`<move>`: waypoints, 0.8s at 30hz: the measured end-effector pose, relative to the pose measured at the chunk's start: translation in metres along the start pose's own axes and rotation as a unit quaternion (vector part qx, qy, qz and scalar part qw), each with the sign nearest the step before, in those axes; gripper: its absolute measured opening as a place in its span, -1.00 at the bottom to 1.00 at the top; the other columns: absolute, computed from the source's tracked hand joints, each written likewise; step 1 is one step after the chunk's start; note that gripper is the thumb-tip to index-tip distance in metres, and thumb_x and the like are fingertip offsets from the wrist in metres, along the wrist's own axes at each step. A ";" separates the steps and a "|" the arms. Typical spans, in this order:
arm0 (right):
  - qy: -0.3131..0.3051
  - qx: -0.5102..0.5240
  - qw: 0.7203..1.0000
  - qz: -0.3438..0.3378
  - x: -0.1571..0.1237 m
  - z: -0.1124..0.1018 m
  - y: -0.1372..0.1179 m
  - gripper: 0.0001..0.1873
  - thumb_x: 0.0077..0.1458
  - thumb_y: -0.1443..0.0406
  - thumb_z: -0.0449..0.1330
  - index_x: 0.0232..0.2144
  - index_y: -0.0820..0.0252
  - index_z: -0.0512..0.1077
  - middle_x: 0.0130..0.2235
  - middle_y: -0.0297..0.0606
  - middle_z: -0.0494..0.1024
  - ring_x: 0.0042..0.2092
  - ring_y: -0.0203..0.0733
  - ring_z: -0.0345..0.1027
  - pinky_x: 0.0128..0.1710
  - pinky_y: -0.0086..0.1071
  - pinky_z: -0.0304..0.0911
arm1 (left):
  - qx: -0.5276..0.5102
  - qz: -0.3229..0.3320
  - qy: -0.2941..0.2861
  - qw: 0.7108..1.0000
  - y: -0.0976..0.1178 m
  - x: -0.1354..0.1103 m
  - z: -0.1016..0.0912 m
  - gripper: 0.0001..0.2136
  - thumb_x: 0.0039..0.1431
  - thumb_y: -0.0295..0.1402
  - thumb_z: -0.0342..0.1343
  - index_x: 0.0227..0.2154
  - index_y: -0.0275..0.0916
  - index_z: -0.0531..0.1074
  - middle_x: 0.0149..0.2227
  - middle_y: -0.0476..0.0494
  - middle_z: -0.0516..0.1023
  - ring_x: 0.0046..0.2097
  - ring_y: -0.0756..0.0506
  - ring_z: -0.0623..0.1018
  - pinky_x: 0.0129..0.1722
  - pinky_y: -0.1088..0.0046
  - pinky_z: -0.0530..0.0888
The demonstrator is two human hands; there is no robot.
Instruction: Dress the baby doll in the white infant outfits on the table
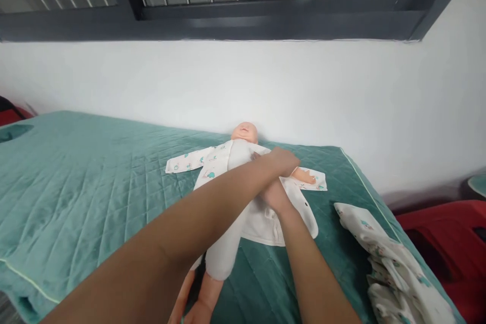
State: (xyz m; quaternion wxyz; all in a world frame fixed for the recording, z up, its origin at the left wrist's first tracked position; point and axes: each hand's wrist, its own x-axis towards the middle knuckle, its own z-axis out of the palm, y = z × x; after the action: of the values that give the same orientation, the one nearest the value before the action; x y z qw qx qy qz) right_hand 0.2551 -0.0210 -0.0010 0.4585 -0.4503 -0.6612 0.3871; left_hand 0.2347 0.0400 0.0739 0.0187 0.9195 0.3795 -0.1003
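A baby doll (245, 133) lies on its back, head toward the wall, in a white bodysuit (222, 255) with bare legs. Under and around it is an open white print jacket (261, 225), one sleeve (186, 162) spread flat at the left. My left hand (284, 160) reaches across and is closed around the doll's arm; its fingertips are hidden. The doll's small hand (304, 176) rests on the other sleeve (319, 180), just beyond. Below my left wrist, my right hand (274, 195) is at the doll's side over the jacket, its fingers mostly covered.
A green quilted cover (114, 162) spreads under the doll. Folded print cloth (395, 268) lies near the right edge. Red chairs (444, 243) stand beyond that edge. A white wall (190, 81) and barred window (266, 20) rise behind.
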 end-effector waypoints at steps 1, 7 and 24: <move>-0.022 -0.013 1.000 -0.017 -0.001 -0.005 -0.005 -0.53 0.16 0.13 0.12 0.10 0.10 0.43 0.08 -0.17 0.55 0.25 0.08 0.26 0.32 -0.08 0.09 | -0.003 -0.007 -0.005 1.000 -0.002 0.001 -0.003 -0.74 0.16 -0.52 0.09 -0.09 -0.22 0.48 -0.09 -0.25 0.59 -0.13 -0.22 0.57 -0.21 0.34 0.41; -0.148 -0.056 0.987 -0.007 -0.018 -0.060 -0.042 -0.68 0.16 0.10 0.18 -0.06 -0.02 0.54 -0.01 -0.32 0.61 0.08 0.07 0.43 0.13 -0.04 0.32 | -0.060 -0.039 0.014 0.997 -0.024 -0.003 -0.016 -0.62 0.08 -0.36 0.16 0.01 -0.10 0.39 -0.17 -0.17 0.61 -0.23 -0.18 0.59 -0.26 0.34 0.41; 0.147 -0.099 0.960 0.217 0.001 -0.092 0.048 -0.79 -0.28 0.24 0.29 -0.66 0.04 0.28 -0.49 -0.22 0.55 -0.13 0.17 0.49 -0.11 -0.05 0.37 | -0.023 -0.011 0.093 0.995 -0.033 -0.009 0.013 -0.72 0.13 -0.39 0.07 -0.07 -0.16 0.40 -0.18 -0.18 0.60 -0.21 -0.20 0.58 -0.25 0.33 0.38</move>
State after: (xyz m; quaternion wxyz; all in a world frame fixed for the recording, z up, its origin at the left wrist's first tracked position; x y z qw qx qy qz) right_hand 0.3546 0.0029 -0.0190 0.4087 -0.6779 -0.5084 0.3391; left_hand 0.2028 0.0554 0.0643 0.0031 0.9201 0.3916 -0.0059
